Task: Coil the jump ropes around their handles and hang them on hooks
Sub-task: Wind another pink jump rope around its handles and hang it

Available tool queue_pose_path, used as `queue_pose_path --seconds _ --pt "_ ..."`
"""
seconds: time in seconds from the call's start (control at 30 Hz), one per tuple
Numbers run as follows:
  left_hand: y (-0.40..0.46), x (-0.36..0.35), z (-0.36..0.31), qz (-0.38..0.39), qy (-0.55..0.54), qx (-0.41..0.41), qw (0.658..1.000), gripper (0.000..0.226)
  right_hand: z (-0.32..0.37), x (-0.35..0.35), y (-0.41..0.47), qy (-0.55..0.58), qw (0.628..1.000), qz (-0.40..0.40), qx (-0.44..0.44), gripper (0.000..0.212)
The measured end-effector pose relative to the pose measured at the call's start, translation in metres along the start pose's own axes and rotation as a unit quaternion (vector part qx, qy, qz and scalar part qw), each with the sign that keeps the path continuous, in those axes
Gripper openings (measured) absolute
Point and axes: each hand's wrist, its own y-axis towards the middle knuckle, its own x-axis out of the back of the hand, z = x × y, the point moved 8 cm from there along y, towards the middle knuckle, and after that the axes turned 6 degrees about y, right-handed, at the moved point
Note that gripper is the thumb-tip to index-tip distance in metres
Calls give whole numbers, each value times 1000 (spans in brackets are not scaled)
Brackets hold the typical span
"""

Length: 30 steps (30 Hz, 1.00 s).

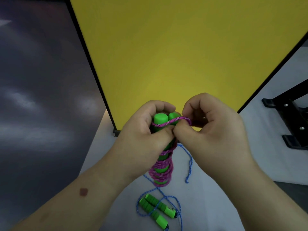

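The left hand (146,129) is gripping a pair of green handles (162,120) held upright above the tabletop (225,164), its fingers curling round them near the top. The pink rope (162,170) is already lying in many turns down the handles, from just under the hand to the lower end. The right hand (211,125) is pinching the last stretch of that rope just beside the handle tops, with a loop (187,121) passing over one finger; it looks as though the end is being tucked or tied off.

So the first rope is judged to be nearly coiled, with only the securing of its end remaining. The second rope is waiting: its blue cord (189,164) is lying loose on the tabletop in open curves, and its own green handles (155,207) are resting side by side near the bottom edge, with nothing wound on them. That one is wholly left to do. No hooks are showing in this view, so both hangings are still ahead. A yellow panel (183,55) is standing behind the hands and a black stand (290,114) is sitting to the right.

No brand, label or legible writing is showing on anything.
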Motion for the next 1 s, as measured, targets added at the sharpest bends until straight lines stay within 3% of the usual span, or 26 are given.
queue_pose_path --seconds 0.07,0.13,0.23,0.37,0.53,0.73,1.0 --pt "-3 -4 -4 7 46 -13 999 35 -3 3 -1 -2 1000 -17 -15 16" --pt "-4 -1 -6 -2 70 -31 997 35 -14 2 2 88 992 2 -90 16" --pt "-8 3 -12 -18 92 -72 993 28 -25 -10 3 237 947 70 -205 11" --pt "-15 5 -22 -57 197 -146 968 21 -37 -27 -4 310 893 126 -301 9" --pt "-20 11 -40 -110 319 -225 914 10 -36 -37 -12 387 840 159 -345 19" --pt "-22 16 -42 -139 325 -248 902 9 -36 -44 -18 418 818 169 -357 23" --pt "-27 17 -46 -165 324 -291 885 6 -34 -58 -28 463 783 164 -382 7"
